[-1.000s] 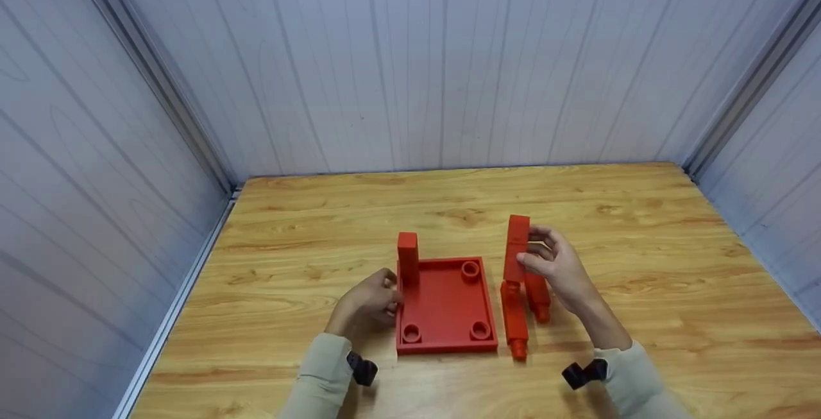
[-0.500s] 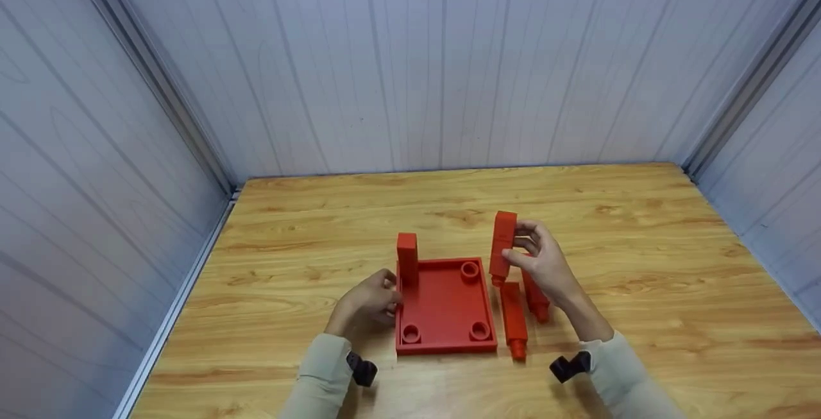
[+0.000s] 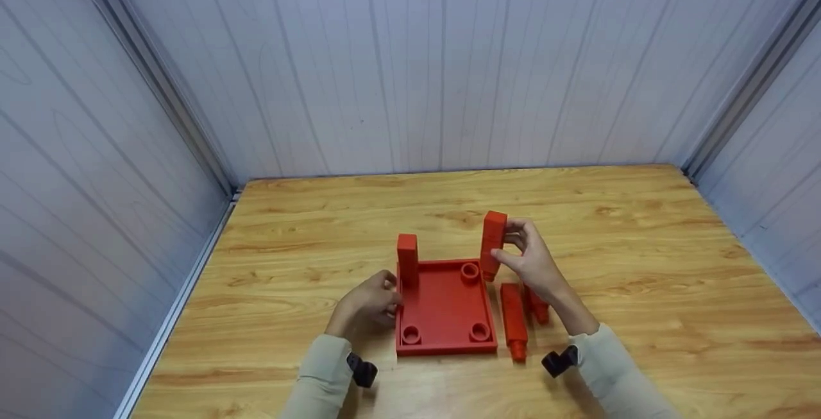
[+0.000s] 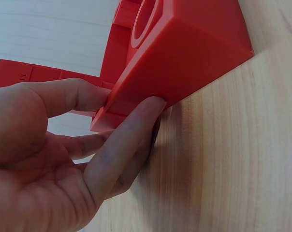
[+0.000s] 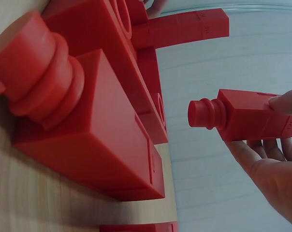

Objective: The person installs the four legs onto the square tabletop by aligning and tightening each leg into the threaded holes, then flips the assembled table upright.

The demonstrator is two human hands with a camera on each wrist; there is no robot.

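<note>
A red square tabletop [image 3: 446, 307] with a raised rim and round corner sockets lies upside down on the wooden table. One red leg [image 3: 407, 258] stands upright in its far left corner. With thumb and fingers, my left hand [image 3: 367, 297] pinches the tabletop's left rim. My right hand [image 3: 532, 262] holds a second red leg [image 5: 250, 115] between thumb and fingers, slightly tilted. Its round ribbed end points down, beside the far right socket [image 3: 470, 271] and apart from it in the right wrist view.
Two more red legs lie on the table right of the tabletop: a nearer leg [image 3: 514, 319] and a farther leg [image 3: 537, 307] partly hidden by my right hand. White panel walls [image 3: 410, 66] stand behind and at both sides of the wooden table [image 3: 308, 226].
My right hand has carried its leg leftward from above the lying legs to the tabletop's far right corner. My left hand and the tabletop stay put.
</note>
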